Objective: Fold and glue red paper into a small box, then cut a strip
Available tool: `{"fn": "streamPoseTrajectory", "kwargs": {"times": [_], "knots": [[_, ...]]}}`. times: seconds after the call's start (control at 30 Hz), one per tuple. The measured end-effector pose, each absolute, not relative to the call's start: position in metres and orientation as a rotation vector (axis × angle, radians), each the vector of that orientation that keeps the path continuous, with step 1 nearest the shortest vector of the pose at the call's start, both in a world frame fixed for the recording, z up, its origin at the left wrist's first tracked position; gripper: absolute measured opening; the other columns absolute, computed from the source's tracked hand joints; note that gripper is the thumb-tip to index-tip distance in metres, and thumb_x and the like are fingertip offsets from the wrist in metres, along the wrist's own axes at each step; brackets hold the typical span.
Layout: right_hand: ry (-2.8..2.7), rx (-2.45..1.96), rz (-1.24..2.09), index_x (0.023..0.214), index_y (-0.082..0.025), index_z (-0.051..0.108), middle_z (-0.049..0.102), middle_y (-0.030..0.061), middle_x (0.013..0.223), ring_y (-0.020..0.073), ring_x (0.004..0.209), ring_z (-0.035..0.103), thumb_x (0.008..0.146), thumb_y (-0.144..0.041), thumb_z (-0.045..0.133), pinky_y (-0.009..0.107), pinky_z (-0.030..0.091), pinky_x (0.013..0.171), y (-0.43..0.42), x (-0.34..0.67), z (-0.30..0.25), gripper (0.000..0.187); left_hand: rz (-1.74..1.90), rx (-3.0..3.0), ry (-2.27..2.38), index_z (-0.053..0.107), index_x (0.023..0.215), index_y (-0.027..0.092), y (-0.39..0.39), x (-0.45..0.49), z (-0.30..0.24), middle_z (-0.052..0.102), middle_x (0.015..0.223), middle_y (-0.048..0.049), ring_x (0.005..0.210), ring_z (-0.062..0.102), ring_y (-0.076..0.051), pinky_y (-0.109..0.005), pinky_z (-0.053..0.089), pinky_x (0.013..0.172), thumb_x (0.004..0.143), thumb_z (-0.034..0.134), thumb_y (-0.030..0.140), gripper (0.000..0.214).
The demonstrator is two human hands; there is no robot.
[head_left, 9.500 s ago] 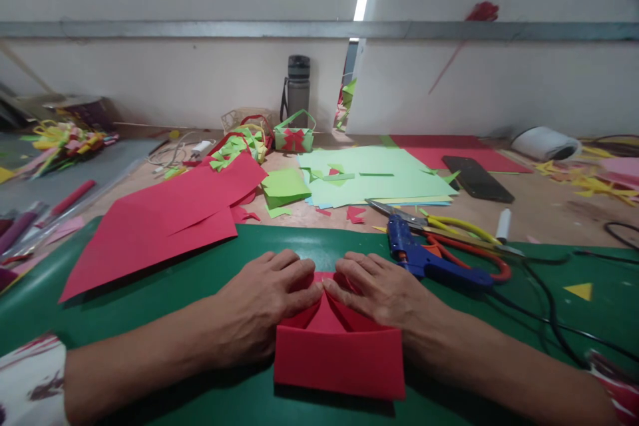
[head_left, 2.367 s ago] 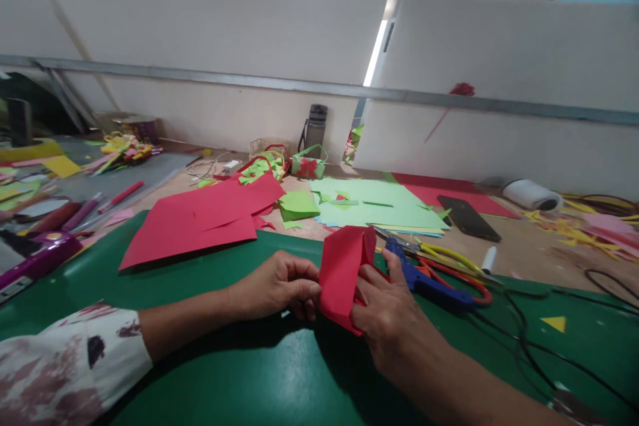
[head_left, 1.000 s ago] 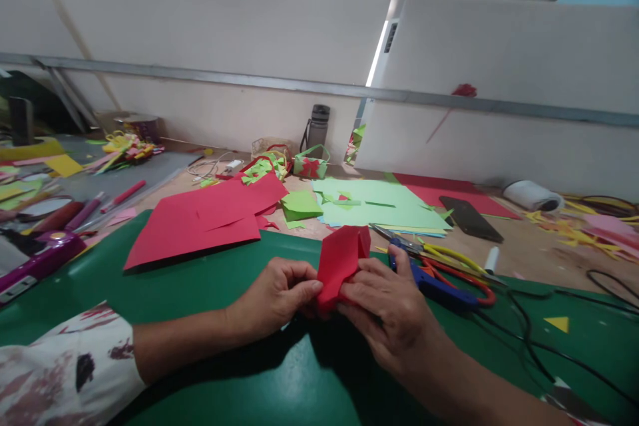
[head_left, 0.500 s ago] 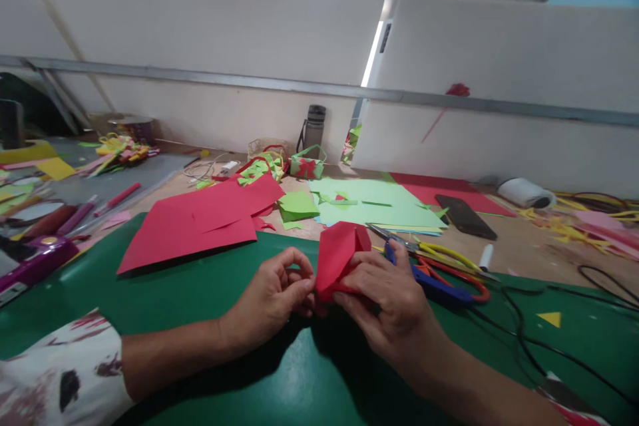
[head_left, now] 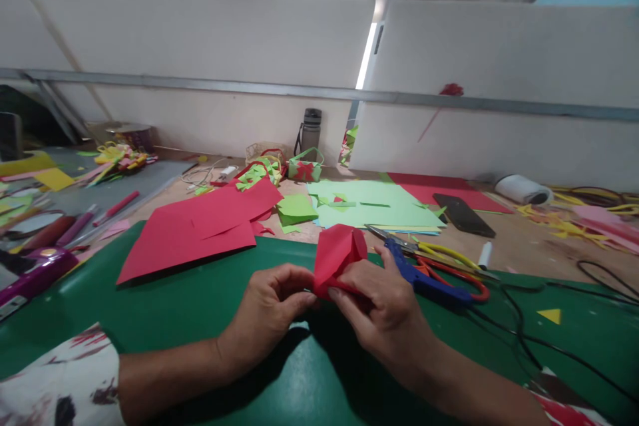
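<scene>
A folded piece of red paper (head_left: 332, 253) is held just above the green mat (head_left: 200, 333), its upper part standing up in a creased, box-like shape. My right hand (head_left: 382, 299) grips it from the right, thumb along its lower edge and fingers behind. At the lower left corner of the paper, my left hand (head_left: 272, 299) pinches with thumb and forefinger. Close behind my right hand lie a blue-handled glue gun (head_left: 424, 276) and scissors (head_left: 449, 253) with yellow and orange handles.
Red paper sheets (head_left: 194, 229) lie left of centre. Light green sheets (head_left: 379, 206), a phone (head_left: 464, 214) and a small green paper basket (head_left: 305, 169) are farther back. A black bottle (head_left: 310, 133) stands by the white wall. A black cable (head_left: 519, 326) crosses the right side.
My left thumb and fingers have closed in on the paper's lower left corner. The paper has tilted slightly in my right hand, which keeps its grip. The view has shifted a little.
</scene>
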State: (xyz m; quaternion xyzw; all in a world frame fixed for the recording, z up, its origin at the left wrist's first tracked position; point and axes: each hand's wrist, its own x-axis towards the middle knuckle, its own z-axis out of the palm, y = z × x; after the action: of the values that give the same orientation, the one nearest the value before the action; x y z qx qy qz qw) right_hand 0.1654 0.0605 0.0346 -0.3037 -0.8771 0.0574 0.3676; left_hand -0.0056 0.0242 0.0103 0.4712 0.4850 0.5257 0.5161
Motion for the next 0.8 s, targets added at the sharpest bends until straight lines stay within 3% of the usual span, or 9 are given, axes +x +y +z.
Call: {"fn": "streamPoseTrajectory", "kwargs": {"times": [0.4,0.57,0.8], "knots": [[-2.261,-0.791,0.184,0.071,-0.02,0.062,0.061,-0.0021,0.064,0.0145,0.062,0.056,0.084,-0.017,0.055,0.047,0.028,0.095,0.064,0.156,0.034,0.015,1.227,1.19,1.254,0.073,0.081,0.013,0.027,-0.009,0.011,0.073,0.076,-0.006,0.067,0.063,-0.017,-0.026,0.049,0.062,0.067,0.071,0.02,0.016],[-2.298,-0.827,0.191,0.069,-0.019,0.061,0.061,-0.0017,0.063,0.0144,0.061,0.055,0.085,-0.019,0.054,0.05,0.024,0.098,0.065,0.154,0.034,0.018,1.228,1.241,1.249,0.075,0.082,0.014,0.028,-0.011,0.011,0.074,0.08,-0.0066,0.078,0.065,-0.022,-0.03,0.05,0.073,0.07,0.069,0.021,0.016],[-2.289,-0.77,0.128,0.071,-0.018,0.062,0.063,-0.0021,0.064,0.0145,0.062,0.056,0.085,-0.018,0.055,0.051,0.02,0.1,0.068,0.152,0.034,0.016,1.281,1.251,1.206,0.075,0.074,0.015,0.032,-0.013,0.014,0.073,0.084,-0.0069,0.083,0.066,-0.022,-0.029,0.05,0.076,0.07,0.069,0.02,0.009]]}}
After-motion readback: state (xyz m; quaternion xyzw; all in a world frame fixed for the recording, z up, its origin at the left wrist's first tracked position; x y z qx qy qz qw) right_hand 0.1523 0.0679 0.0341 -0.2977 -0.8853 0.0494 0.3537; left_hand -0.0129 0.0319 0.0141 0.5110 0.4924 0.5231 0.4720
